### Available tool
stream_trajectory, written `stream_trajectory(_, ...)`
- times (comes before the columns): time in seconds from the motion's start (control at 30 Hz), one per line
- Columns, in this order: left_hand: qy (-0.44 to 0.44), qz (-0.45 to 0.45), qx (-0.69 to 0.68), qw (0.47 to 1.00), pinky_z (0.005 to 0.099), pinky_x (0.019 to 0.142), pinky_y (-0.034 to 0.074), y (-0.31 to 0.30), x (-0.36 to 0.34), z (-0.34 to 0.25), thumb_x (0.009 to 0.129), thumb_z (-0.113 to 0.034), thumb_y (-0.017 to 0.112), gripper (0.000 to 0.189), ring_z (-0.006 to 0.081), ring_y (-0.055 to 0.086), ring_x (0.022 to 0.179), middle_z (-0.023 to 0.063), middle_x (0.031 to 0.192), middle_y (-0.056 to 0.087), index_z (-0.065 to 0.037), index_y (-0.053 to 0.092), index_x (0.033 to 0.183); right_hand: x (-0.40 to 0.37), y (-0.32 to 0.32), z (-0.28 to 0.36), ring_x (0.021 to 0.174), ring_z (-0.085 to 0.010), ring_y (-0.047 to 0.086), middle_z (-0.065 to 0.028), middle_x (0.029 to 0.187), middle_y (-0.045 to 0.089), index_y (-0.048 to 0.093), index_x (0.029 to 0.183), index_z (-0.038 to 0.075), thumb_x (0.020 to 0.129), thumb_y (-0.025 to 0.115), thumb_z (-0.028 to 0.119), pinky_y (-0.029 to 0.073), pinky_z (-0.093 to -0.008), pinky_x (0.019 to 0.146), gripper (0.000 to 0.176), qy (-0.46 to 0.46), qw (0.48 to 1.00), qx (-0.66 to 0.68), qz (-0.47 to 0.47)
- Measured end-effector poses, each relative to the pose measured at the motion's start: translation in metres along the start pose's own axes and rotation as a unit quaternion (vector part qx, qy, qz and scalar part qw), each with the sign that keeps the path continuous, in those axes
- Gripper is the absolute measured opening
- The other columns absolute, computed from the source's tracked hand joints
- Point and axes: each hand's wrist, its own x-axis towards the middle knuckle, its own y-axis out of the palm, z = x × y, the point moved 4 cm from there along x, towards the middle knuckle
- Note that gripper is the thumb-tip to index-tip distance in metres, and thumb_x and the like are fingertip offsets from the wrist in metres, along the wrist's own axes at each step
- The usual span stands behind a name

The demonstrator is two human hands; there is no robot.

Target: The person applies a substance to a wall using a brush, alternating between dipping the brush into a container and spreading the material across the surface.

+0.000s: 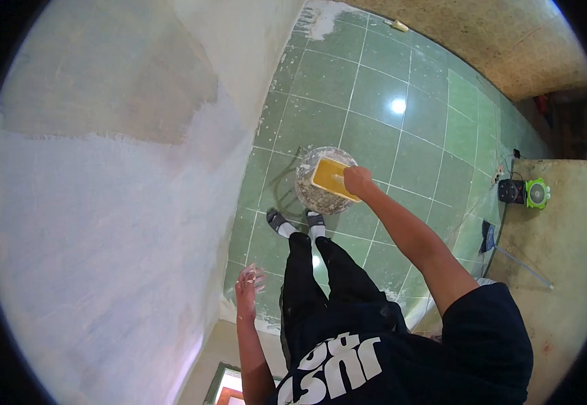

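Observation:
My right hand (358, 181) is closed over the right edge of a yellow rectangular tray (327, 170). From the fist a short pale tool (338, 179) reaches into the tray; its kind cannot be made out. The tray rests on a round stool or bucket top (321, 202) caked with grey-white splatter. Low at the left, beside the wall, my left hand (249, 280) hangs with loosely bent, parted fingers and nothing in it. White paste or paint coats its fingers.
At left stands a wall (104, 229) partly coated in white. Splashes mark the green tiled floor (374, 94). A small brush-like tool (397, 25) lies at the far wall. To the right are a green fan (537, 194), a black box (511, 192) and a long-handled blue tool (487, 236).

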Motion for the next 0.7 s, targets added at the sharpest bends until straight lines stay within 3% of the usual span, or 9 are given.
stream_trajectory(0.23,-0.018,-0.044,0.004,0.999,0.0393,0.088,0.053,-0.018,-0.003,0.008,0.097,-0.043,0.057,0.054,0.0251,0.064,0.108,0.0138,0.121,0.064,-0.006,0.052,0.137,0.024,0.027,0.023,0.092,-0.0348,0.072,-0.0203,0.098,0.073,0.075,0.092,0.004,0.090,0.057,0.020,0.057,-0.0449,0.078,0.025,-0.029,0.999,-0.022,-0.007)
stream_trajectory(0.43,0.035,-0.055,-0.017,0.998,0.0382,0.088,0.052,-0.022,-0.004,-0.014,0.098,-0.042,0.056,0.050,0.0235,0.065,0.107,0.0129,0.120,0.065,-0.007,0.055,0.134,0.007,0.004,0.018,0.092,-0.0358,0.071,-0.0217,0.097,0.072,0.074,0.090,0.002,0.088,0.056,0.019,0.057,-0.0462,0.078,0.025,-0.039,0.999,0.004,-0.002)
stream_trajectory(0.7,0.039,-0.047,-0.027,0.998,0.0394,0.091,0.050,0.001,-0.010,-0.028,0.098,-0.044,0.056,0.051,0.0226,0.064,0.106,0.0112,0.122,0.065,-0.009,0.055,0.135,-0.036,-0.032,-0.003,0.089,-0.0379,0.071,-0.0229,0.094,0.072,0.073,0.087,0.001,0.082,0.057,0.019,0.057,-0.0479,0.077,0.024,0.002,0.999,0.032,0.011)
